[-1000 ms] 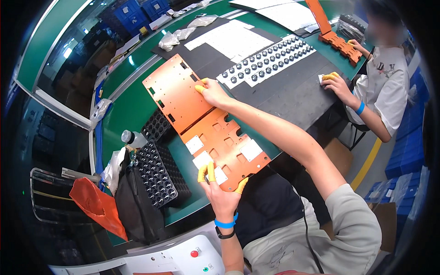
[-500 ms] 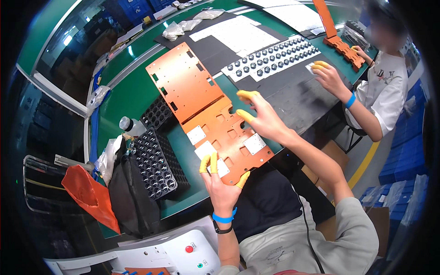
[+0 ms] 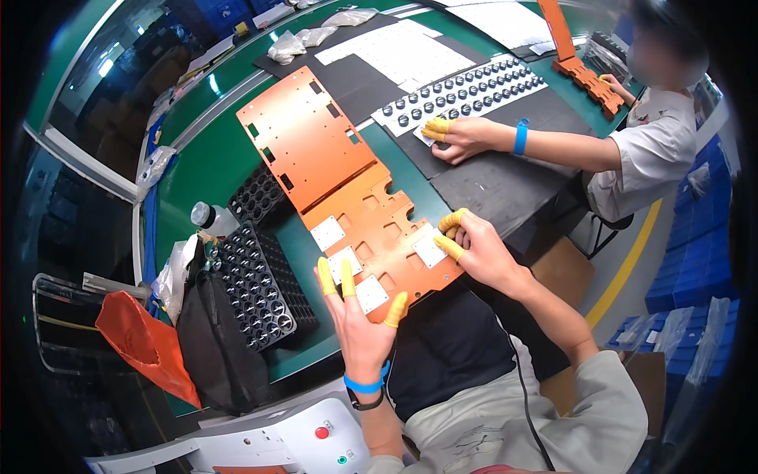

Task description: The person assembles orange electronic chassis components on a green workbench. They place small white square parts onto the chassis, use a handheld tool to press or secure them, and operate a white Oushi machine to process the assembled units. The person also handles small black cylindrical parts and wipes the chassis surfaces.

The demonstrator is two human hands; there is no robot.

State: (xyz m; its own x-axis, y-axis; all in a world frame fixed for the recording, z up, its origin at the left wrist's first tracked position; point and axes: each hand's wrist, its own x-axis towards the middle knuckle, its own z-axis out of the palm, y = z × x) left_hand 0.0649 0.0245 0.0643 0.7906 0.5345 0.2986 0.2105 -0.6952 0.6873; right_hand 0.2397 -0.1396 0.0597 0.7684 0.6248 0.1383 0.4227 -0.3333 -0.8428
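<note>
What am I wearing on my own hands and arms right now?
Your left hand has yellow finger covers, with a blue wristband and a black strap at the wrist. Your right hand has yellow covers too, no wristband; its short sleeve is light grey.

"What's carrying everything?"
"A green surface (image 3: 201, 170)."
"And lying right on it?"
"A two-part orange panel (image 3: 304, 134), its lower end reaching the near edge. Left of it, two black trays with round sockets (image 3: 257, 288), a clear bottle (image 3: 215, 220) just beside them. Beyond and to the right, black matting (image 3: 497, 182)."
"Farther off?"
"Another orange panel (image 3: 588, 87), far right."
</note>
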